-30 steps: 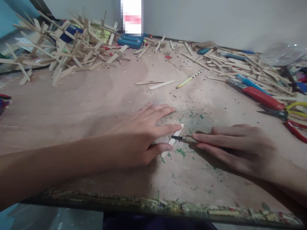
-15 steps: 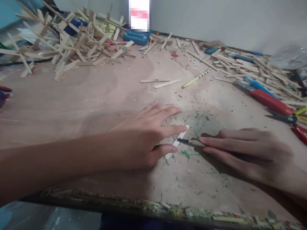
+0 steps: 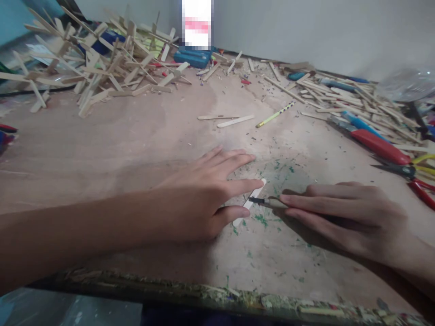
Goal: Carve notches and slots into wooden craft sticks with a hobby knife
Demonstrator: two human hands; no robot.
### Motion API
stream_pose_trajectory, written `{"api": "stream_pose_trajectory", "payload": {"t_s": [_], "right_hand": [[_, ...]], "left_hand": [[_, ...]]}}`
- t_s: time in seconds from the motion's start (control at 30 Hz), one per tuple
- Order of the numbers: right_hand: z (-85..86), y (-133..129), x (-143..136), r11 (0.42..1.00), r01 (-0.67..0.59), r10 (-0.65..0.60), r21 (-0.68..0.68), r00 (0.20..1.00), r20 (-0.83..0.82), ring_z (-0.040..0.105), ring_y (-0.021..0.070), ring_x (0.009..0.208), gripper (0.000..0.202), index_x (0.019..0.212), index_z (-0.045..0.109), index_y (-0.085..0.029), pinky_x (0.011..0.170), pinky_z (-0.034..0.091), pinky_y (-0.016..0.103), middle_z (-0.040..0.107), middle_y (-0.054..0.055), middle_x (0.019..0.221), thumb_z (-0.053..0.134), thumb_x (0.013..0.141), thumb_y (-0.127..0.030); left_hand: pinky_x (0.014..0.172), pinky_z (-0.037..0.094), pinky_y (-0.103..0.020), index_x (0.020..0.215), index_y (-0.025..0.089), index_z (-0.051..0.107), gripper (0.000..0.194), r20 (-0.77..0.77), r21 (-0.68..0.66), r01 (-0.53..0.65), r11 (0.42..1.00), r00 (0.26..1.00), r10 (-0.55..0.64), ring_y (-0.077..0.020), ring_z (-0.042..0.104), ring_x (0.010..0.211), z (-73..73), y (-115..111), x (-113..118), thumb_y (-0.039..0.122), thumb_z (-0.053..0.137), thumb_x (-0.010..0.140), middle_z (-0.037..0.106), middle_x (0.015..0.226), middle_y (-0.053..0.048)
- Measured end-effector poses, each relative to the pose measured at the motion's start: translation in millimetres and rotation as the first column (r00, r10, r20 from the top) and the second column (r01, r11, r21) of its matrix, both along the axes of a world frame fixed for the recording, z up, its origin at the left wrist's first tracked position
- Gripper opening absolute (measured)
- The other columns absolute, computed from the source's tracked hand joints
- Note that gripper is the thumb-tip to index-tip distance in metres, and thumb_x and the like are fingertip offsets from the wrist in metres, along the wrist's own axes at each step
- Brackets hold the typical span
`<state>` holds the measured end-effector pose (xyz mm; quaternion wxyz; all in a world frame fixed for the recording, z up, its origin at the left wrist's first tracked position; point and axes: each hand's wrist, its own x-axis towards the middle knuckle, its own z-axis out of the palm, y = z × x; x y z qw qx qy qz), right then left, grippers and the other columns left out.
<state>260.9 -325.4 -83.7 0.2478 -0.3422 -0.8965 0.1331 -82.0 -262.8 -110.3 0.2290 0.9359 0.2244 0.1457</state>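
A pale wooden craft stick (image 3: 257,192) lies slantwise on the wooden tabletop. My left hand (image 3: 217,188) rests flat with its fingers spread; the index fingertip presses near the stick's far end and the thumb presses near its close end. Pinched in my right hand (image 3: 350,219) is a slim craft knife (image 3: 260,201) with a narrow dark tip and a metal collar. Its tip lies on the stick, between my left thumb and index finger. Most of the knife's handle is hidden by my right fingers. Green shavings (image 3: 261,220) are scattered around the stick.
A pile of joined craft sticks (image 3: 102,68) stands at the back left, near a blue box (image 3: 193,57). Two loose sticks (image 3: 235,121) and a yellow pencil (image 3: 275,114) lie ahead. At right are more sticks (image 3: 336,97), a red-handled tool (image 3: 380,146) and scissors (image 3: 401,170).
The view has tilted very slightly. Both hands, the stick and the knife keep nearly the same places, with the knife tip still on the stick.
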Motion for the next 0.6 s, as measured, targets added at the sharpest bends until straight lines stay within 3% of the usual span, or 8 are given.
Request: {"api": "stream_pose_trajectory", "payload": {"t_s": [0.13,0.37,0.6], "right_hand": [[2.2,0.8,-0.1,1.000,0.004,-0.004,-0.003,1.000,0.014,0.066,0.0112,0.055,0.020,0.144,0.090,-0.027,0.048,0.045,0.030,0.076,-0.003,0.082,0.077,0.129,-0.022],[2.2,3.1,-1.7,1.000,-0.009,0.009,0.005,1.000,-0.006,0.061,0.0090,0.053,0.019,0.141,0.090,-0.025,0.047,0.040,0.029,0.071,-0.005,0.079,0.075,0.130,-0.022],[0.9,3.2,-2.0,0.998,-0.058,0.058,0.007,0.998,-0.015,0.062,0.0070,0.056,0.017,0.140,0.086,-0.023,0.051,0.041,0.026,0.072,-0.006,0.081,0.071,0.133,-0.023]], "left_hand": [[0.159,0.040,-0.082,0.184,0.025,0.075,0.055,0.003,0.008,0.001,1.000,1.000,-0.001,-0.0501,0.048,0.194,-1.4,0.0,-0.8,0.041,0.068,0.132,0.053,0.204,-0.027],[0.157,0.045,-0.078,0.178,0.029,0.079,0.052,0.094,0.084,-0.064,0.994,0.994,0.056,-0.0469,0.056,0.189,-17.6,-3.9,2.3,0.045,0.072,0.129,0.060,0.200,-0.023],[0.155,0.048,-0.081,0.177,0.028,0.080,0.051,0.109,0.078,-0.063,0.995,0.993,0.055,-0.0477,0.058,0.188,-19.6,-6.1,2.8,0.045,0.071,0.130,0.062,0.198,-0.025]]}}
